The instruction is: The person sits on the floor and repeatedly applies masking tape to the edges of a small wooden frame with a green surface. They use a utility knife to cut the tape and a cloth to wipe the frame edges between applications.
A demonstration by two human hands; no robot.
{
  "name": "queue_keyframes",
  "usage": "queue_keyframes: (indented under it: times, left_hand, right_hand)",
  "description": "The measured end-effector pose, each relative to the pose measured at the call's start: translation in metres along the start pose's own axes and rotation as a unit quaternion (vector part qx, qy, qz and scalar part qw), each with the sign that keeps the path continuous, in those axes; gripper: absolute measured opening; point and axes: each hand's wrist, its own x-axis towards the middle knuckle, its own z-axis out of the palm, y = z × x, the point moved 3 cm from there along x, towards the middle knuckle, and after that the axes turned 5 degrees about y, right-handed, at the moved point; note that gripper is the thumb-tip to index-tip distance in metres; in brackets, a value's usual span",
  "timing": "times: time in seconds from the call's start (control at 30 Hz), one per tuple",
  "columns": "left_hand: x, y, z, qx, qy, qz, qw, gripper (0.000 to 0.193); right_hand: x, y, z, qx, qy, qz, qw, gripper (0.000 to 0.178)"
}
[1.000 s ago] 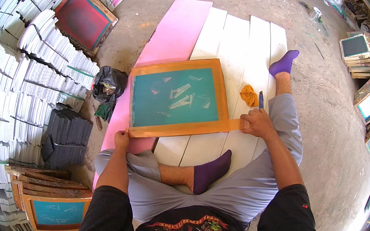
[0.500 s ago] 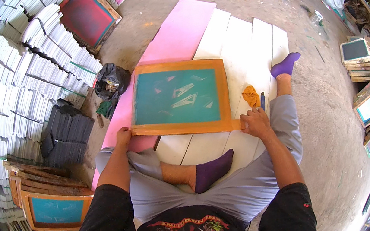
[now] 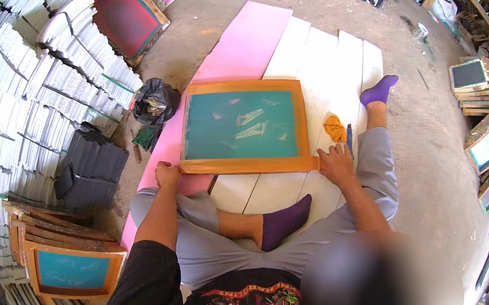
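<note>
A screen printing frame (image 3: 305,126) with teal mesh (image 3: 242,124) and pale angular marks lies on the boards in front of me. Orange-brown tape covers its border. At the near right corner, my right hand (image 3: 335,164) is closed on the end of a strip of brown tape (image 3: 313,163) that juts past the frame. My left hand (image 3: 167,175) is closed beside the near left corner; what its fingers grip is hidden. Just beyond my right hand are a crumpled orange cloth (image 3: 335,128) and a slim dark blue tool (image 3: 349,140).
Pink (image 3: 243,41) and white boards (image 3: 319,51) lie beneath the frame, between my legs. Stacked white sheets (image 3: 2,114) line the left, with a black plastic bag (image 3: 156,103) nearer. Another teal screen (image 3: 71,271) leans at lower left; more frames (image 3: 486,144) stand right.
The view has shifted slightly, carrying the scene rightward. My right hand is closer to the frame's corner, and less of the tape strip shows. A blurred patch now covers my right upper arm.
</note>
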Motion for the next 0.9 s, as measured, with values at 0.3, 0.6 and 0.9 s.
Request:
queue_keyframes:
  times: [0.3, 0.6, 0.9]
  left_hand:
    - [-0.019, 0.025, -0.002, -0.091, 0.040, 0.144, 0.984, 0.031]
    - [-0.016, 0.018, -0.005, 0.005, -0.047, 0.133, 0.990, 0.050]
    - [-0.069, 0.126, -0.018, 0.012, 0.086, 0.242, 0.967, 0.046]
  right_hand:
    - [-0.018, -0.007, -0.015, 0.046, 0.041, 0.057, 0.996, 0.097]
    - [-0.020, 0.011, -0.002, 0.129, -0.009, 0.095, 0.987, 0.102]
    - [-0.027, 0.032, -0.010, 0.175, -0.073, 0.155, 0.969, 0.101]
